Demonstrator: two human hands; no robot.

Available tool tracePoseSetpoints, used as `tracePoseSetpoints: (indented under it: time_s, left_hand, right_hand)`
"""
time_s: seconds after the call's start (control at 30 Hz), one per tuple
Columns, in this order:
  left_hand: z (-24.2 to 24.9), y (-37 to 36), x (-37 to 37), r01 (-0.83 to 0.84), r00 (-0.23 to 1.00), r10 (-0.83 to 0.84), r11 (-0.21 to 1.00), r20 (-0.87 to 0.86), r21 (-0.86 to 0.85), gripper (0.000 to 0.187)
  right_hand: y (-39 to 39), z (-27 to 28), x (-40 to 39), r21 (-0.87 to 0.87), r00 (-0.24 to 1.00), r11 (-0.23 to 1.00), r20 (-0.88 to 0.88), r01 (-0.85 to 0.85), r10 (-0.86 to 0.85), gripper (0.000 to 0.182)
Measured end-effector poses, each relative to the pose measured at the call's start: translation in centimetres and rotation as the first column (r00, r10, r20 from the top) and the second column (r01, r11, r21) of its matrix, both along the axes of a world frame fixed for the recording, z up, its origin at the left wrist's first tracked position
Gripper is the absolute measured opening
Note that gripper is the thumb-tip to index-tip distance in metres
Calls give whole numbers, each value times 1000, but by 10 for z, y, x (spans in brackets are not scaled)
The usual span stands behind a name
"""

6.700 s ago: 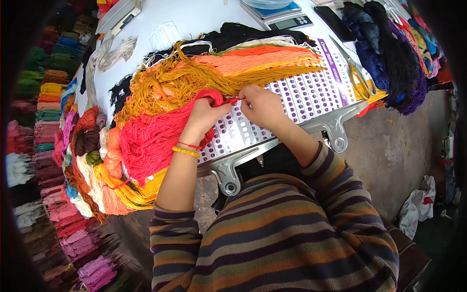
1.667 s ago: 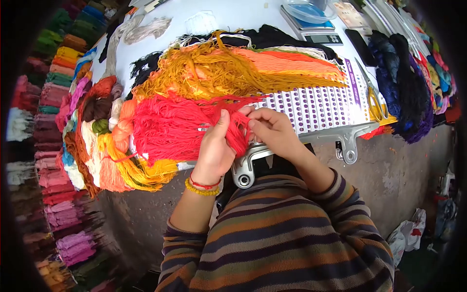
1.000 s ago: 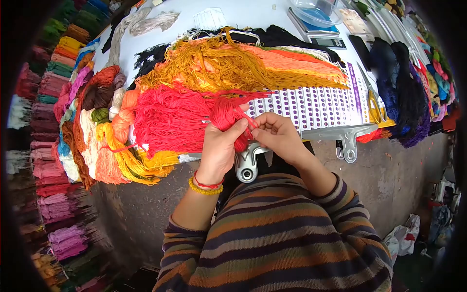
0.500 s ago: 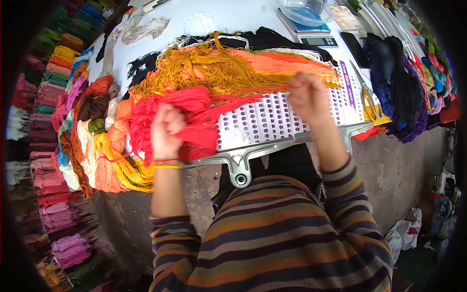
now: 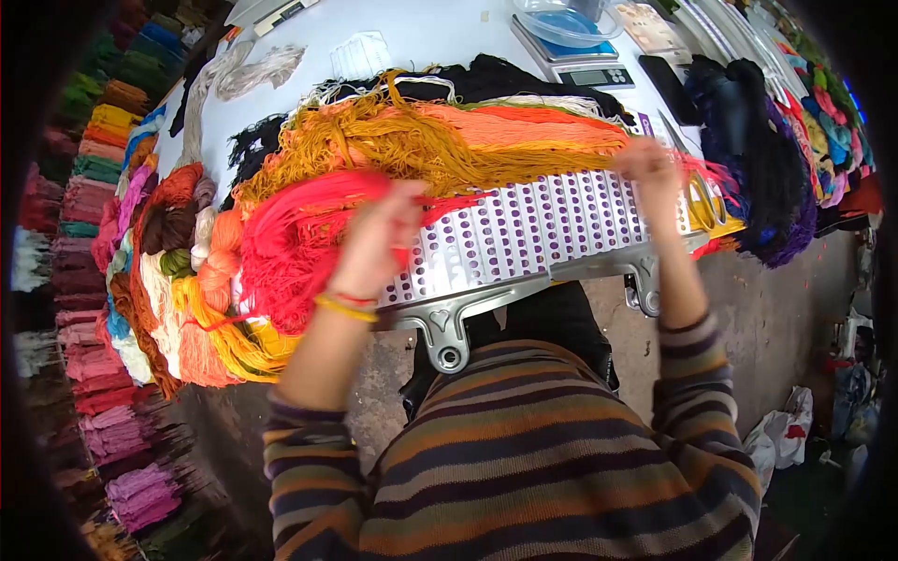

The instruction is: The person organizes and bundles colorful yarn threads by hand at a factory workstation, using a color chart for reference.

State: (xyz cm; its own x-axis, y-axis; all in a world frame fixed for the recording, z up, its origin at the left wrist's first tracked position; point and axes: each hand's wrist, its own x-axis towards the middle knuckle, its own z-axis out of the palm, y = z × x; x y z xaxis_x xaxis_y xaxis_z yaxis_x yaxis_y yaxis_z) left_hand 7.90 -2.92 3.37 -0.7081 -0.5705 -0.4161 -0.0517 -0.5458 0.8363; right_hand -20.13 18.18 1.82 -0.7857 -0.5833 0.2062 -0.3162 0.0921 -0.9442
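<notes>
Left hand [image 5: 385,229] curled, blurred, against red yarn [image 5: 295,234]; fingers bent inward, firmness of grip impossible to tell. Right hand [image 5: 655,178] well apart from it, closed into a loose fist around red strands [image 5: 716,178], loose ends fanning out just to its right. Main mass of the red yarn just left of the left hand, at the near side of the work.

Between the hands, a white board [image 5: 528,229] with rows of purple-rimmed holes; below it, on the side toward the body, a silver clip [image 5: 482,301] along the edge. Beyond the left hand, tangled mustard yarn [image 5: 374,140]; running from there toward the right hand, peach yarn [image 5: 524,126], then black yarn [image 5: 505,77].

Farther beyond both hands, white tabletop [image 5: 430,28]. Past the right hand, a digital scale [image 5: 599,75] and a dark phone [image 5: 669,89]; just to its right, yellow-handled scissors [image 5: 708,206], then dark blue and black skeins [image 5: 753,159] over the table edge.

Left of the left hand, mixed skeins [image 5: 173,262]; farther out, stacked coloured bundles [image 5: 84,337]. Below and right of the right hand, grey floor [image 5: 730,318] and a white plastic bag [image 5: 786,435].
</notes>
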Motion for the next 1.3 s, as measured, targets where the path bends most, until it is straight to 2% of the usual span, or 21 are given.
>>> tracePoseSetpoints:
  time_s: [0.03, 0.07, 0.1, 0.17, 0.23, 0.3, 0.33, 0.37, 0.43, 0.47, 0.53, 0.67, 0.73, 0.77, 0.87, 1.07, 1.13, 1.2, 1.23, 1.3]
  left_hand:
    - [-7, 20, -23, 78, 995, -81, 995, 52, 64, 21]
    - [-8, 34, -41, 138, 987, -141, 989, 83, 48, 24]
    - [-22, 39, -52, 178, 981, -181, 983, 71, 47, 24]
    - [-27, 46, -65, 189, 973, -197, 979, 122, 69, 27]
    - [-29, 43, -69, 198, 968, -206, 978, 143, 74, 27]
    - [-32, 40, -72, 162, 973, -180, 979, 142, 124, 22]
    - [-31, 40, -75, 163, 973, -181, 979, 144, 124, 22]
    - [-31, 41, -79, 170, 967, -170, 985, 189, 17, 19]
    - [-24, 49, -86, 186, 965, -139, 960, 221, -210, 12]
    - [-30, 49, -89, 188, 965, -141, 960, 222, -209, 12]
    - [-36, 48, -94, 230, 957, -137, 894, 254, -383, 8]
    - [-28, 47, -96, 205, 949, -128, 944, 287, -258, 6]
    - [-33, 47, -97, 181, 964, -100, 926, 247, -331, 10]
    - [-35, 46, -97, 183, 963, -103, 926, 247, -329, 10]
    - [-36, 44, -98, 213, 966, -151, 924, 209, -319, 11]
    - [-37, 44, -101, 292, 927, -155, 871, 342, -396, 11]
    - [-38, 42, -100, 375, 901, -169, 766, 399, -522, 13]
    - [-45, 37, -94, 359, 926, -109, 555, 362, -751, 14]
    - [-45, 34, -91, 354, 927, -35, 404, 372, -843, 12]
    - [-45, 30, -80, 252, 963, -110, 687, 246, -682, 9]
  right_hand:
    - [-16, -36, 13, -287, 917, 928, 250, -236, 310, 15]
    - [-30, -31, 48, -60, 967, 981, 167, -186, 194, 15]
    - [-38, -32, 63, 101, 971, 974, 142, -205, 190, 15]
    - [-47, -39, 76, 35, 962, 974, 168, -225, 216, 15]
    - [-50, -38, 80, 248, 982, 952, -1, -181, 187, 14]
    - [-53, -42, 83, 226, 985, 962, -45, -153, 167, 13]
    - [-53, -41, 85, 238, 976, 965, -157, -111, 151, 12]
    - [-54, -41, 88, 246, 954, 967, -267, -70, 137, 11]
    - [-56, -41, 92, 250, 948, 967, -296, -42, 118, 12]
    - [-56, -41, 94, 254, 940, 967, -326, -14, 99, 12]
    - [-57, -42, 95, 260, 926, 966, -364, -6, 104, 12]
    - [-58, -41, 97, 270, 906, 963, -407, 0, 114, 9]
    - [-59, -43, 97, 264, 885, 964, -451, 12, 112, 8]
    - [-60, -44, 97, 256, 861, 966, -497, 25, 110, 8]
    - [-60, -42, 99, 297, 864, 955, -486, 26, 128, 8]
    - [-59, -40, 100, 308, 895, 951, -426, 8, 130, 10]
    - [-58, -38, 100, 298, 912, 955, -395, 11, 113, 11]
    - [-54, -36, 98, 300, 953, 953, -276, -42, 129, 14]
    - [-54, -36, 99, 304, 947, 952, -294, -37, 131, 16]
    - [-56, -43, 98, 318, 911, 948, -395, 15, 118, 13]
